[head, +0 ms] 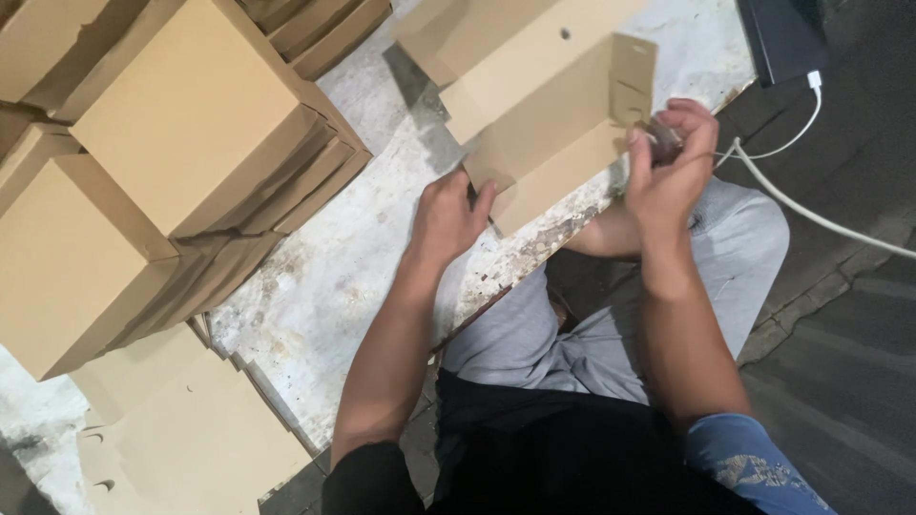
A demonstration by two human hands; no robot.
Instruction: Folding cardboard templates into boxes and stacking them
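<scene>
Brown corrugated cardboard, a flat die-cut box blank [549, 114] lying on the worn white board [334, 277], is mid-fold as I judge it: one side wall stands up, and the next move calls for tucking its tab. My left hand [448, 215] pinches the blank's near corner at seven o'clock; my right hand [668, 162] closes on the raised flap at three o'clock.

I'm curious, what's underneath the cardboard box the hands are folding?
Under the cardboard box lies a worn white board. More flat cardboard peeks out behind. The board beneath the box is covered.
</scene>
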